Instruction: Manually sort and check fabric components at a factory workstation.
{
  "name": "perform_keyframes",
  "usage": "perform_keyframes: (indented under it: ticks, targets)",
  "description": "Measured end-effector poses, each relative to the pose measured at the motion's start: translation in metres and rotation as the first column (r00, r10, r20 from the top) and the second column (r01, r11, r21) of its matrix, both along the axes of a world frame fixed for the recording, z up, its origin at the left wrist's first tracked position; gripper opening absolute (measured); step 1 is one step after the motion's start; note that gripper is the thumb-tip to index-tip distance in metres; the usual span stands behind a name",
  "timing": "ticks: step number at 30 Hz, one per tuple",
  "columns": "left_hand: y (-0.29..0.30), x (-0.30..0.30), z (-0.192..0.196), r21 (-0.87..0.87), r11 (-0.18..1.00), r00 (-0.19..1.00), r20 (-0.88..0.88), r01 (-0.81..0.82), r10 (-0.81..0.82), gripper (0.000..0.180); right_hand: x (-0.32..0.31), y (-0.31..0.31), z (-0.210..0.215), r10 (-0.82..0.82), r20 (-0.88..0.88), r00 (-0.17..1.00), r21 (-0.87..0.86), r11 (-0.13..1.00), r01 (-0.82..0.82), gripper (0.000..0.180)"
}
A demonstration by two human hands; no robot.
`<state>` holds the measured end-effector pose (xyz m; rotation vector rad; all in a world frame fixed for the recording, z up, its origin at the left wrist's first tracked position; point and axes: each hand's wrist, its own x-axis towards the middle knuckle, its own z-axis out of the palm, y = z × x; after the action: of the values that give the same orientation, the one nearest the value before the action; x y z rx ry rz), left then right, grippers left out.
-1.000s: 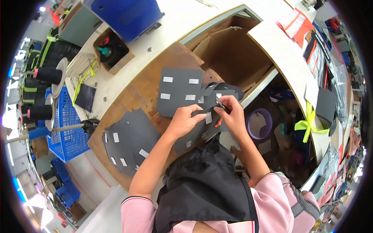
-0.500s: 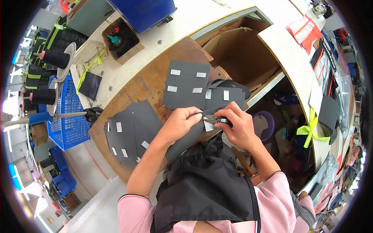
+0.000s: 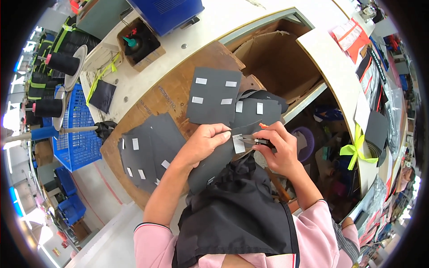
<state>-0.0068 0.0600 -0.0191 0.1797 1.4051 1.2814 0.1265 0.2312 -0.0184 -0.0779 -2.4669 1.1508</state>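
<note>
A dark grey fabric panel [image 3: 213, 163] lies over my lap at the table's near edge. My left hand [image 3: 202, 145] pinches its upper edge between thumb and fingers. A white label [image 3: 238, 144] sits on the panel, just right of my left fingertips. Closed around small black-handled thread snips [image 3: 264, 142], my right hand [image 3: 282, 149] holds their metal blades at the label. Just beyond lie another grey panel [image 3: 213, 91] with several white labels and a second labelled panel [image 3: 250, 114], partly overlapped. More labelled panels [image 3: 156, 139] lie spread to the left of my left hand.
A brown board [image 3: 178, 100] carries the panels. Beyond it stand a small cardboard box [image 3: 152, 60] with a green-topped bottle and a blue box [image 3: 167, 15]. An open carton [image 3: 277, 53] is sunk beside the board. Thread cones [image 3: 62, 64] and a blue basket [image 3: 78, 134] are at left.
My right hand has moved slightly right with the snips, away from my left fingertips. More of the white label shows. My left hand keeps its pinch on the panel.
</note>
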Motion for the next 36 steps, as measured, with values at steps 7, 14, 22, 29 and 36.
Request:
perform_keyframes:
  ticks: [7,14,22,29,36]
  targets:
    - [-0.001,-0.002,0.001,0.018,1.000,1.000,-0.005,-0.004,0.004,0.016,-0.004,-0.005,0.004,0.013,0.001,1.000,0.157,0.988,-0.013,0.026]
    - [-0.009,-0.008,-0.002,0.023,0.997,0.996,0.045,-0.078,0.077,0.018,0.000,-0.006,-0.017,-0.065,0.246,0.967,-0.553,0.810,0.195,0.022]
    - [-0.013,-0.017,-0.002,0.051,0.998,0.997,-0.073,-0.036,0.039,0.025,-0.002,-0.035,0.005,0.014,0.156,0.988,-0.228,0.973,0.022,0.030]
    - [-0.011,-0.016,0.007,0.069,0.997,0.997,-0.073,-0.027,0.032,0.021,-0.007,-0.038,0.003,0.169,0.074,0.983,-0.063,0.984,-0.164,0.034]
    - [-0.016,-0.017,0.006,0.025,0.999,0.993,-0.119,-0.019,0.022,0.019,-0.013,-0.046,-0.002,0.156,-0.014,0.988,0.010,0.988,-0.156,0.032]
